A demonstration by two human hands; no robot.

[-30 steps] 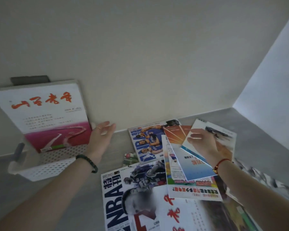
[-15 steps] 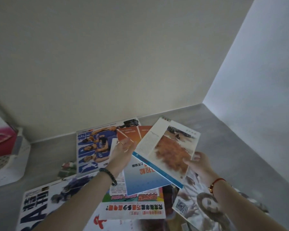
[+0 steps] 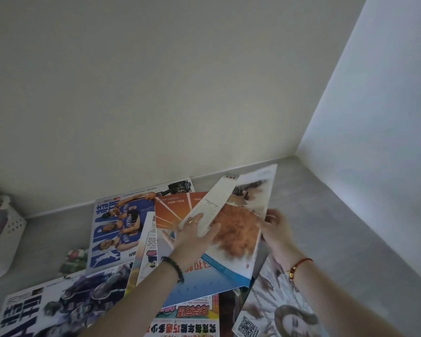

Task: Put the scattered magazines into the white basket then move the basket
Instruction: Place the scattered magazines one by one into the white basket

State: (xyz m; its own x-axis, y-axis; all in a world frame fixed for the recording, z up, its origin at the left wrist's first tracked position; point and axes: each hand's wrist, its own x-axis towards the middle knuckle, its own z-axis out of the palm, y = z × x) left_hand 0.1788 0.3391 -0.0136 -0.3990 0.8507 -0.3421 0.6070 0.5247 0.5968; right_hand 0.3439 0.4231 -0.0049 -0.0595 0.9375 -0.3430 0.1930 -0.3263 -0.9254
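Operator: Magazine [image 3: 238,229] position?
Inspector: Tilted over the pile [image 3: 117,229], well right of the basket [image 3: 10,229].
Operator: Grip?
Inspector: Right hand [image 3: 276,231] pinches its right edge; left hand [image 3: 192,235] fingers [image 3: 210,231] lie straight, together, on its cover.

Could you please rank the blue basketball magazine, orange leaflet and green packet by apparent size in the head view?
Largest: blue basketball magazine.
Then the orange leaflet, though it is partly covered.
Smallest: green packet.
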